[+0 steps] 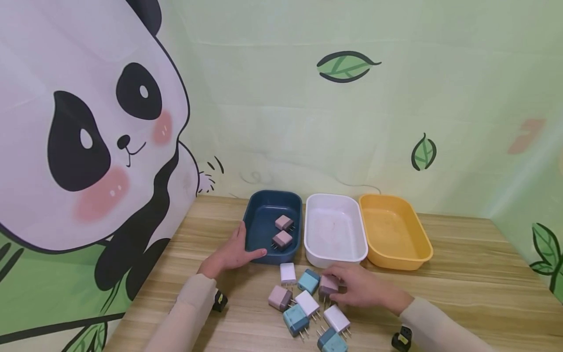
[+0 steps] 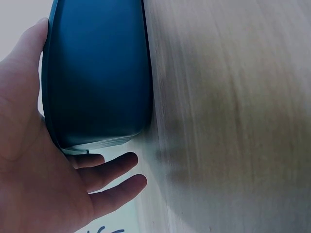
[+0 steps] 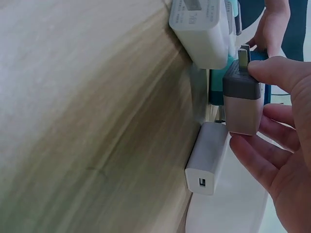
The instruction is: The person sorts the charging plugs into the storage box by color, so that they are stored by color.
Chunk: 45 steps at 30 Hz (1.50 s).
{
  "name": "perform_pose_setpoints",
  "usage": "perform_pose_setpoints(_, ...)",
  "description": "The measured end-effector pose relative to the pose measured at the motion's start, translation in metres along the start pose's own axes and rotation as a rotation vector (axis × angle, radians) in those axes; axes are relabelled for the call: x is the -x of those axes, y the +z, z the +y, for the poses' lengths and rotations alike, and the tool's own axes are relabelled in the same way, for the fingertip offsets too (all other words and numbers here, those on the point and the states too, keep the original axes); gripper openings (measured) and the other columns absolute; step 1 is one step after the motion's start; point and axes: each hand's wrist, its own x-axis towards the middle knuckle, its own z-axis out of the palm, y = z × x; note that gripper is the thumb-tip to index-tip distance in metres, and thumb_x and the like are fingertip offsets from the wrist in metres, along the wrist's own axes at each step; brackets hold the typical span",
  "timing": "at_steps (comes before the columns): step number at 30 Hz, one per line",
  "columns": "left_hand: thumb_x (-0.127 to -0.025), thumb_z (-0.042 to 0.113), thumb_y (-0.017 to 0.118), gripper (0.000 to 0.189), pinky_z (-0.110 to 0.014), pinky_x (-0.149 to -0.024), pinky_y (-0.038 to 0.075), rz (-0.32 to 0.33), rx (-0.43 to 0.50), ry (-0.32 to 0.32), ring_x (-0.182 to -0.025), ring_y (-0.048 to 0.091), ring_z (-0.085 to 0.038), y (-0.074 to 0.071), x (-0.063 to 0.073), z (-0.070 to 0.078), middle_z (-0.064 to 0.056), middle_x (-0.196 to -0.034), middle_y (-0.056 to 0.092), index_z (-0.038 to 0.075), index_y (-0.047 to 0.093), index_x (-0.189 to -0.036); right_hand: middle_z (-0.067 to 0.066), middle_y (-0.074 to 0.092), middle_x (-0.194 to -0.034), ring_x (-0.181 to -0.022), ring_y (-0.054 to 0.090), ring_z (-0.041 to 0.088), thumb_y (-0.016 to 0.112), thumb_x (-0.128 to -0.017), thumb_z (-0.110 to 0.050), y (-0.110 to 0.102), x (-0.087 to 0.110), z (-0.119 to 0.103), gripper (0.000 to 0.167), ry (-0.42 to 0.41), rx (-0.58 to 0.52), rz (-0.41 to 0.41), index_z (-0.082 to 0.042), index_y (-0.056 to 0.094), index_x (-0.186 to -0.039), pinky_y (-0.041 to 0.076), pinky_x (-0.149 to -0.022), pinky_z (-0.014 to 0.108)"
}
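My left hand (image 1: 232,250) rests against the near left corner of a dark blue bin (image 1: 259,227); its thumb lies along the near rim and the fingers reach up the left side. Two pink plug chargers (image 1: 283,238) lie inside that bin. With thumb and fingers, my right hand (image 1: 358,284) pinches another pink charger (image 3: 242,109) by its sides, prongs uppermost in the right wrist view. Close around it on the table are a light blue charger (image 1: 309,281) and a white charger (image 1: 307,303). A further pink charger (image 1: 280,297) lies left of these.
A white bin (image 1: 334,227) and a yellow bin (image 1: 391,227) stand in a row right of the blue one. More white and blue chargers (image 1: 296,319) are spread over the wooden table (image 1: 462,274) nearer me. A printed cloth wall (image 1: 272,122) closes off the back.
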Motion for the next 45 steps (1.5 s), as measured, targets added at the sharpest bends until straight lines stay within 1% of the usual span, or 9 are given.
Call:
perform_pose_setpoints(8, -0.081, 0.06, 0.063, 0.113, -0.053, -0.106, 0.027, 0.007, -0.005, 0.002, -0.138, 0.021, -0.039, 0.0, 0.0, 0.0, -0.024, -0.154, 0.005, -0.001, -0.005, -0.149, -0.004, 0.059, -0.112, -0.092, 0.052, 0.006, 0.073, -0.082, -0.026, -0.006, 0.002, -0.007, 0.044, -0.017, 0.013, 0.033, -0.009, 0.059, -0.121, 0.049, -0.08, 0.026)
perform_pose_setpoints(14, -0.081, 0.06, 0.062, 0.113, -0.054, -0.106, 0.027, 0.005, -0.009, -0.001, -0.138, 0.021, -0.039, -0.001, 0.0, 0.001, -0.024, -0.154, 0.006, -0.001, -0.004, -0.149, -0.002, 0.057, -0.116, -0.092, 0.053, 0.006, 0.072, -0.083, -0.024, -0.008, 0.002, -0.007, 0.047, -0.023, -0.018, 0.031, -0.008, 0.057, -0.124, 0.05, -0.08, 0.026)
perform_pose_setpoints(19, -0.081, 0.06, 0.062, 0.113, -0.054, -0.106, 0.027, 0.003, -0.004, -0.005, -0.138, 0.021, -0.039, -0.001, 0.0, 0.001, -0.024, -0.154, 0.005, 0.0, -0.005, -0.149, -0.003, 0.057, -0.117, -0.097, 0.053, 0.006, 0.072, -0.083, -0.023, -0.009, 0.002, -0.007, 0.047, -0.032, -0.03, 0.025, -0.008, 0.057, -0.125, 0.049, -0.084, 0.028)
perform_pose_setpoints(26, -0.081, 0.06, 0.063, 0.113, -0.054, -0.106, 0.027, 0.001, -0.002, -0.005, -0.138, 0.021, -0.039, -0.001, 0.0, 0.002, -0.024, -0.154, 0.005, 0.0, -0.005, -0.15, -0.001, 0.059, -0.115, -0.096, 0.053, 0.005, 0.073, -0.082, -0.019, -0.009, 0.002, -0.007, 0.045, -0.082, -0.026, 0.034, -0.008, 0.058, -0.123, 0.05, -0.082, 0.028)
perform_pose_setpoints(30, -0.081, 0.06, 0.063, 0.113, -0.054, -0.106, 0.027, -0.002, -0.001, -0.006, -0.138, 0.02, -0.039, -0.001, 0.001, 0.001, -0.024, -0.154, 0.004, 0.0, -0.005, -0.15, -0.003, 0.06, -0.116, -0.099, 0.054, 0.006, 0.072, -0.083, -0.021, -0.009, 0.0, -0.008, 0.044, -0.082, -0.037, 0.032, -0.011, 0.059, -0.123, 0.05, -0.085, 0.029)
perform_pose_setpoints(34, -0.081, 0.06, 0.063, 0.113, -0.054, -0.106, 0.027, 0.0, -0.005, -0.006, -0.138, 0.021, -0.039, -0.001, 0.001, 0.001, -0.024, -0.154, 0.005, 0.0, -0.004, -0.15, -0.003, 0.06, -0.12, -0.103, 0.055, 0.007, 0.072, -0.083, -0.021, -0.01, -0.001, -0.008, 0.044, -0.083, -0.057, 0.027, -0.011, 0.06, -0.124, 0.048, -0.087, 0.028)
perform_pose_setpoints(40, -0.081, 0.061, 0.062, 0.113, -0.055, -0.105, 0.028, 0.004, -0.013, -0.006, -0.137, 0.021, -0.04, 0.0, 0.0, 0.001, -0.024, -0.154, 0.006, 0.0, -0.003, -0.15, -0.005, 0.061, -0.116, -0.099, 0.056, 0.005, 0.073, -0.082, -0.02, -0.012, -0.002, -0.008, 0.045, -0.079, -0.104, 0.019, -0.01, 0.06, -0.124, 0.049, -0.086, 0.028)
perform_pose_setpoints(45, -0.08, 0.061, 0.062, 0.113, -0.055, -0.105, 0.028, 0.006, -0.015, -0.009, -0.138, 0.021, -0.039, 0.0, 0.0, 0.001, -0.023, -0.155, 0.005, 0.0, -0.003, -0.15, -0.008, 0.062, -0.114, -0.097, 0.055, 0.004, 0.073, -0.082, -0.02, -0.014, -0.004, -0.011, 0.045, -0.083, -0.118, 0.021, -0.01, 0.06, -0.124, 0.049, -0.086, 0.031)
